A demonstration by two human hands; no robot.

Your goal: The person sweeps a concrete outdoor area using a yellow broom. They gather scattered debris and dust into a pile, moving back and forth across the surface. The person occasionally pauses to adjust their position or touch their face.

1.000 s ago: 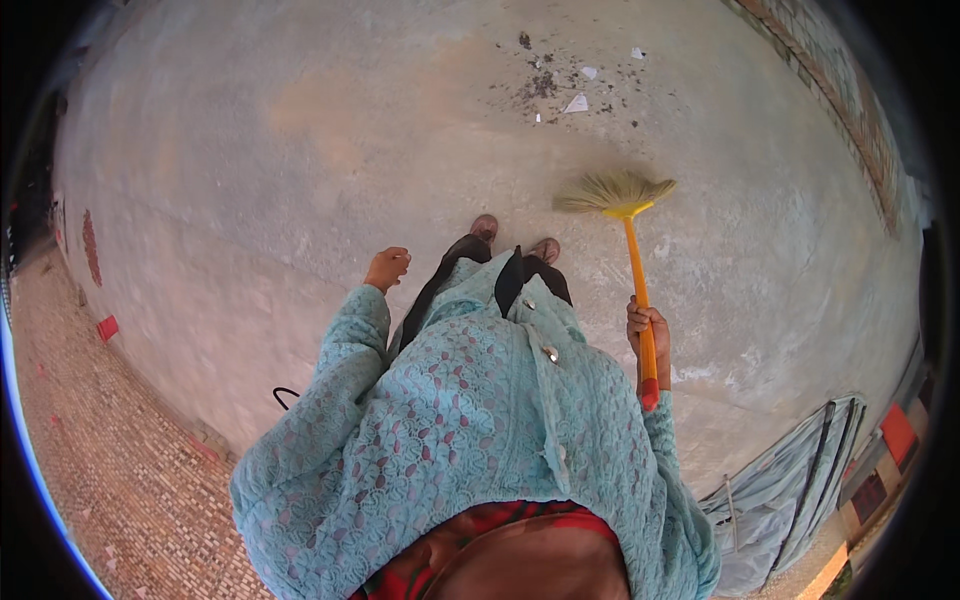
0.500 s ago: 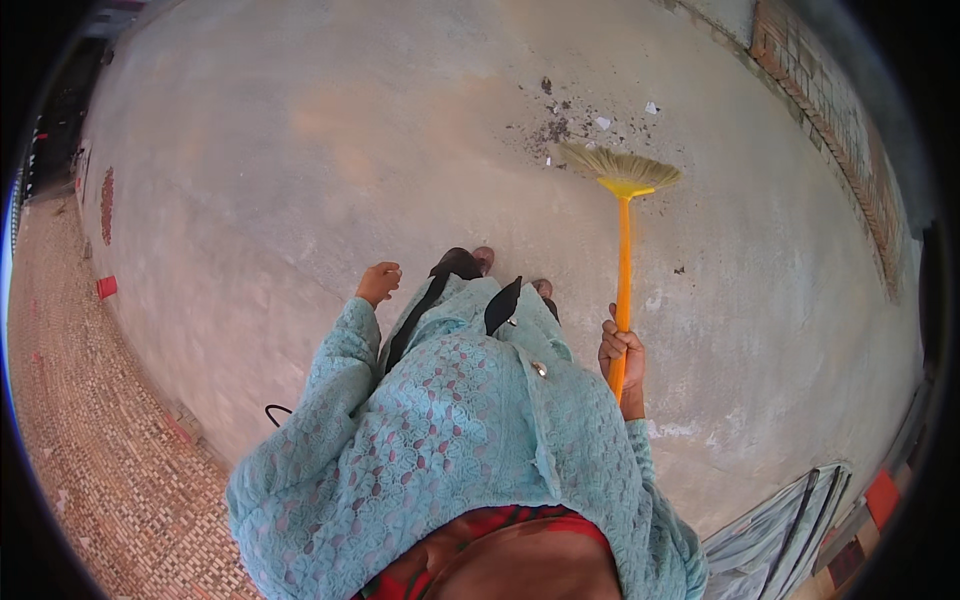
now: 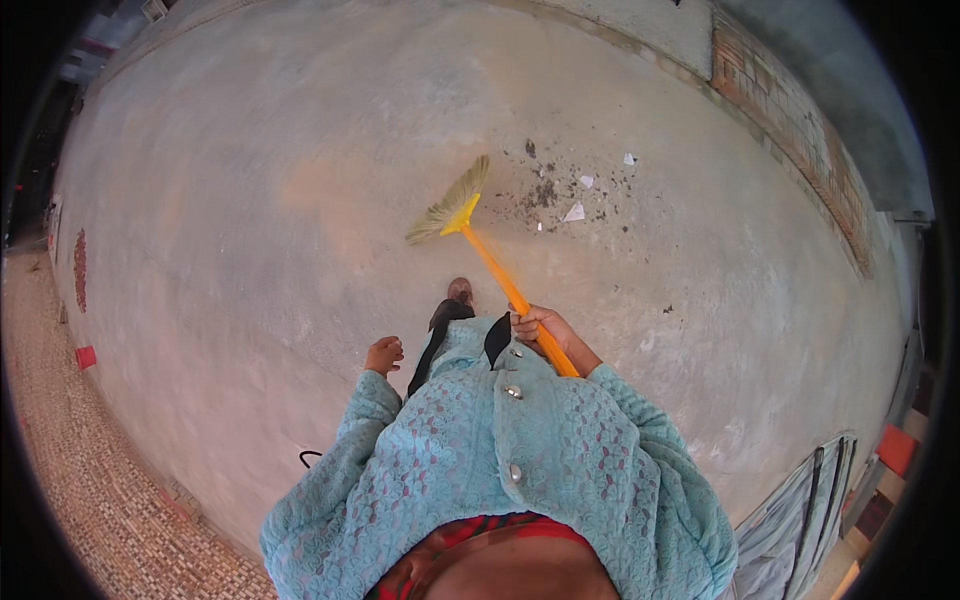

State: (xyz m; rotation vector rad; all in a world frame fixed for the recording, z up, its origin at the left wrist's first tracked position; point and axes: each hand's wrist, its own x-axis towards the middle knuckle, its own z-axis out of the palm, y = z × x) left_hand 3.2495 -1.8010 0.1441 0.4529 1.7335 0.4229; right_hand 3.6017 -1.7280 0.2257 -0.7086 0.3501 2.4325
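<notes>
The broom [image 3: 490, 265] is gripped by the right hand [image 3: 540, 328], whose fingers are wrapped tight around the lower part of the orange handle, so that the pale bristle head is carried up and left of that hand, tilted low over the concrete floor [image 3: 250, 200]. The slant appears suited to dragging the bristles sideways toward the debris [image 3: 570, 190], a scatter of dark grit and white scraps lying just right of the bristles. The left hand [image 3: 384, 355] is kept loosely curled, empty, well apart from the handle.
</notes>
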